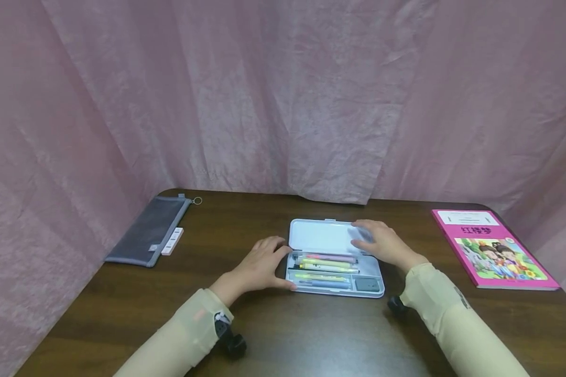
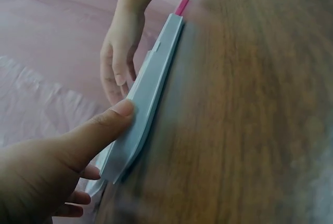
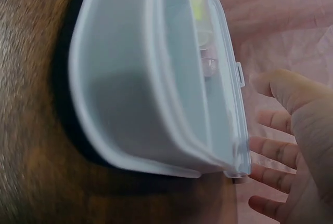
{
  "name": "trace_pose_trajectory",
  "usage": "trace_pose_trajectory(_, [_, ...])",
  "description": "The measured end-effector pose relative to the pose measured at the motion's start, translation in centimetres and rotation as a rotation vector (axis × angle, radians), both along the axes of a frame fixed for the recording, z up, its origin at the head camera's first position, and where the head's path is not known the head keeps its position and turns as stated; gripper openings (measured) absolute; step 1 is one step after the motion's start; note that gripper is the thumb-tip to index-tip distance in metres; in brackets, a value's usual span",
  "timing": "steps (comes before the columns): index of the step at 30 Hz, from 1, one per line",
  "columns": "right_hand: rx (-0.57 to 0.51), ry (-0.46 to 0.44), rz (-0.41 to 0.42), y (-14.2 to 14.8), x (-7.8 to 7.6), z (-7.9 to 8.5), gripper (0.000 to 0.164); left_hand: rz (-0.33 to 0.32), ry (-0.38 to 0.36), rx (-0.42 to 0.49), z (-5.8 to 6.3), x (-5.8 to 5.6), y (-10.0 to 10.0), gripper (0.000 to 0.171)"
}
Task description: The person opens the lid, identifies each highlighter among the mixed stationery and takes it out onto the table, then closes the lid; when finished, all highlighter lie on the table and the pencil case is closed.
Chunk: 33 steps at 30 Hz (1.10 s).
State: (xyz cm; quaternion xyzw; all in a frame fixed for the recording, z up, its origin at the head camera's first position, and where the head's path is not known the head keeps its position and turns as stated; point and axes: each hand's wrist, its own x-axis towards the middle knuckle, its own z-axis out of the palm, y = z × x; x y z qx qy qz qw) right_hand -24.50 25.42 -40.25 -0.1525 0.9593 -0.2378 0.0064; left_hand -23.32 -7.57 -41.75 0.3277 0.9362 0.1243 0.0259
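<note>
An open pale blue pencil case (image 1: 370, 267) lies on the table between the hands, its lid (image 1: 323, 234) folded back. Inside it are several pens (image 1: 327, 264), pink, yellow and blue, and a dark grey eraser (image 1: 367, 284) in the front right compartment. The left hand (image 1: 261, 264) holds the case's left end, with the thumb (image 2: 122, 108) against the front wall and the fingers round toward the back. The right hand (image 1: 382, 242) is at the lid's right edge, fingers loosely extended; whether they touch the lid I cannot tell.
A dark mesh zip pouch (image 1: 146, 230) lies at the table's left, with a small white labelled block (image 1: 172, 241) against its right side. At the right is a pink book (image 1: 495, 251). A pink curtain (image 1: 283, 104) hangs behind the table.
</note>
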Motion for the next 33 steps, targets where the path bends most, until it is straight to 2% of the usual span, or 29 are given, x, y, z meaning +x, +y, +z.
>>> trace_pose_trajectory(6, [0.026,-0.025,0.015,-0.3,-0.1,-0.6,0.058,-0.023,0.012,-0.005,-0.1,-0.5,0.0,0.092])
trace_pose_trajectory(14, [0.049,-0.007,0.034,-0.4,-0.1,-0.6,0.057,-0.114,0.08,0.009,-0.3,-1.1,-0.1,0.098])
trace_pose_trajectory(23, [0.051,-0.017,0.032,-0.3,-0.1,-1.0,0.057,-0.188,0.045,0.03,-0.4,-1.1,0.1,0.088])
trace_pose_trajectory(26, [0.057,-0.01,0.031,-0.3,-0.1,-1.1,0.057,-0.2,0.048,0.053,-0.7,-1.0,0.2,0.086])
trace_pose_trajectory(33, [0.064,0.008,0.029,-0.2,-0.1,-1.3,0.058,-0.17,0.029,0.124,-1.6,-1.0,0.2,0.088])
